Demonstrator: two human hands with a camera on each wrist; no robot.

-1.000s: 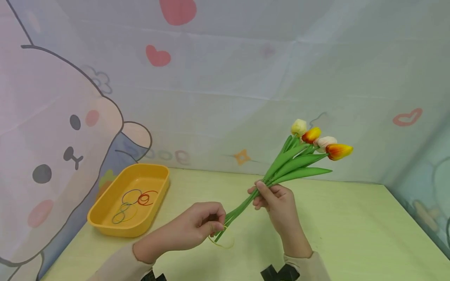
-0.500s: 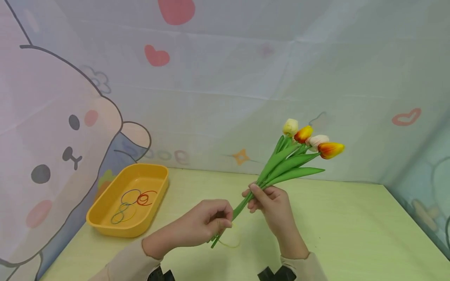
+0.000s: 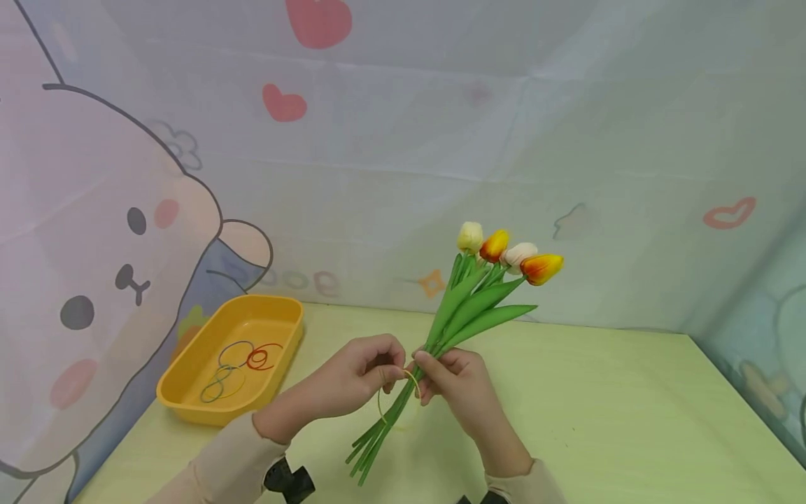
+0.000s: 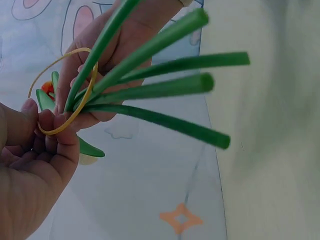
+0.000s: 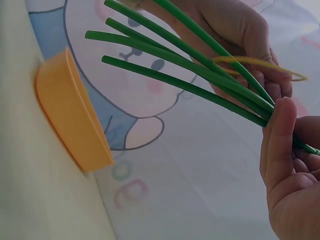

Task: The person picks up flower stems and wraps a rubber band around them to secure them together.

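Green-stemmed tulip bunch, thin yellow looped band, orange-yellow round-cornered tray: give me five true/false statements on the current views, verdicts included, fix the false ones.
1. The right hand holds the green-stemmed tulip bunch. True.
2. The left hand pinches a blue band. False: it pinches a thin yellow looped band.
3. In the head view, the orange-yellow round-cornered tray is left of both hands. True.
4. The tray is empty. False: small coloured bands, red and blue among them, lie inside.
5. In the head view, the flower heads are higher than both hands. True.
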